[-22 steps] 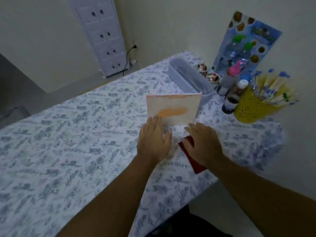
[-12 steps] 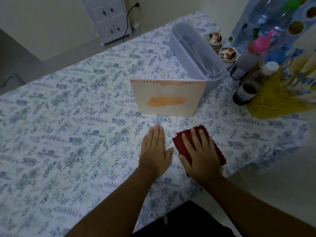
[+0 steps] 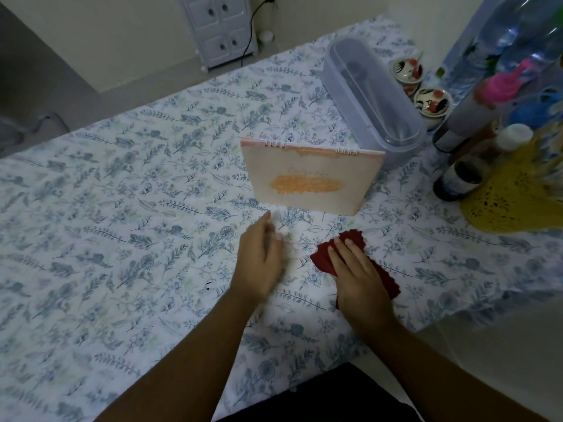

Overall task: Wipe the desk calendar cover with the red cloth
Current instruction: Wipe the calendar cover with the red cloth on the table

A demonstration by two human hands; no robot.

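Red cloth (image 3: 327,258), one piece with a zigzag edge, is seen from the single head view lying on a table covered by a leaf-printed tablecloth (image 3: 122,239). It is pressed down by the right hand (image 3: 359,278), palm flat, with the fingers (image 3: 350,254) extended and held close together on top of it; whether any fold is gripped beneath cannot be told. The left hand (image 3: 259,263) is blurred, just beside the cloth and apart from it, its fingers straight and close together, empty. One desk calendar (image 3: 310,178) stands upright just beyond both hands, touched by neither; its pale cover with an orange patch faces the viewer, and spiral wire is seen along the top edge. Behind it one clear lidded box (image 3: 371,99) is placed. Two small painted bowls (image 3: 432,103) are seen beside the box. One yellow perforated holder (image 3: 511,196) and several bottles, too blurred to count, are crowded at the right edge. One white drawer cabinet (image 3: 219,25) stands against the far wall.
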